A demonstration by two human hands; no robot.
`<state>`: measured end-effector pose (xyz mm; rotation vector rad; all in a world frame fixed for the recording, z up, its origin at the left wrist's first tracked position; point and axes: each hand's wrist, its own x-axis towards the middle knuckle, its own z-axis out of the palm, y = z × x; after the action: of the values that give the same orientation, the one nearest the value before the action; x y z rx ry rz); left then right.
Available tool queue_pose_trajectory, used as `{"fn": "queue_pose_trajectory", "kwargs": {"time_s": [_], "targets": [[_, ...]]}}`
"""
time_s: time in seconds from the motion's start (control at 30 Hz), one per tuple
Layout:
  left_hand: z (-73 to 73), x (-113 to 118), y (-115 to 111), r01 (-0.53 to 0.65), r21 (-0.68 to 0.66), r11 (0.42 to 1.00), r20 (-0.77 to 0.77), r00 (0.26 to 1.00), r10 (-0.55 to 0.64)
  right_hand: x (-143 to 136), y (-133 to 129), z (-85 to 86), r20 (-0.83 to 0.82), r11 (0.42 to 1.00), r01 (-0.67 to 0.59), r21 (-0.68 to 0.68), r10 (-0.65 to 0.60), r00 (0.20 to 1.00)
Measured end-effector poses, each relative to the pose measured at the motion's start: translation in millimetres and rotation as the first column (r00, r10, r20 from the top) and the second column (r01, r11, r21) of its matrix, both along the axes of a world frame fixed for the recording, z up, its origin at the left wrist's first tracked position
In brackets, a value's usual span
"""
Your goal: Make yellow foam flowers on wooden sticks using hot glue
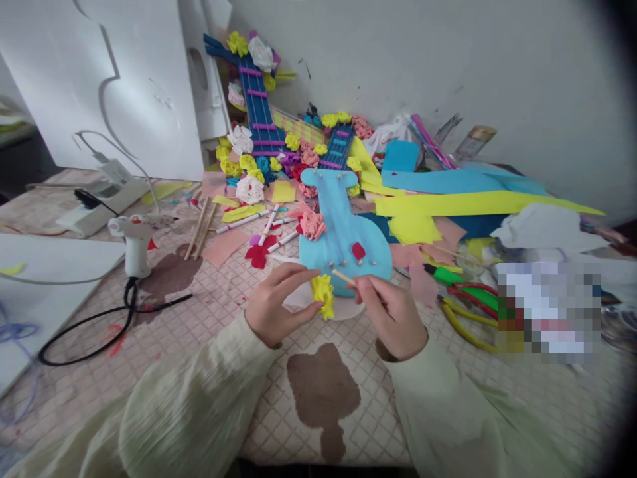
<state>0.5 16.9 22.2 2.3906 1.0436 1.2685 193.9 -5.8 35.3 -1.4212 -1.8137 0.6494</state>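
Observation:
Between the thumb and fingers of my left hand [281, 302] is a yellow crepe paper flower [323, 297]. My right hand [393, 315] pinches a thin wooden stick [343, 277], its free end pointing left toward the flower's upper edge. Just beyond both hands lies a light blue guitar-shaped craft [365, 229] with strings, small pegs and a red patch. A pink crepe paper flower [312, 224] rests against its left side. Part of a pale round piece [343, 310] shows beneath the craft's lower end.
To the left stands a white glue gun [137, 245] with a looping black cord, near a power strip [102, 196]. Decorated dark blue guitar crafts [256, 99] lean at the back. Yellow paper strips [478, 204] and green-handled pliers [462, 285] lie on the right.

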Motion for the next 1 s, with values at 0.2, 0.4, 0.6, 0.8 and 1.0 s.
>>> {"fn": "queue_pose_trajectory", "kwargs": {"time_s": [0.2, 0.4, 0.6, 0.8, 1.0], "targets": [[-5.3, -2.3, 0.5, 0.031, 0.025, 0.999, -0.190, 0.982, -0.025, 0.5, 0.7, -2.2, 0.423, 0.959, -0.181, 0.217, 0.075, 0.903], [-3.5, 1.4, 0.5, 0.066, 0.144, 0.987, -0.261, 0.965, -0.026, -0.6, 1.1, -2.7, 0.559, 0.953, -0.205, 0.225, 0.046, 0.828], [-4.1, 4.8, 1.3, 0.059, 0.155, 0.986, -0.246, 0.969, -0.020, 0.8, 3.8, -3.4, 0.614, 0.966, -0.196, 0.170, 0.051, 0.788], [-9.0, 6.2, 2.7, 0.080, 0.042, 0.996, -0.195, 0.978, -0.070, 0.7, 5.5, -6.9, 0.627, 0.977, -0.163, 0.137, 0.042, 0.778], [-10.2, 6.1, 4.4, 0.055, -0.033, 0.998, -0.189, 0.980, -0.060, 1.1, 5.6, -7.1, 0.612, 0.974, -0.176, 0.146, 0.051, 0.789]]}}
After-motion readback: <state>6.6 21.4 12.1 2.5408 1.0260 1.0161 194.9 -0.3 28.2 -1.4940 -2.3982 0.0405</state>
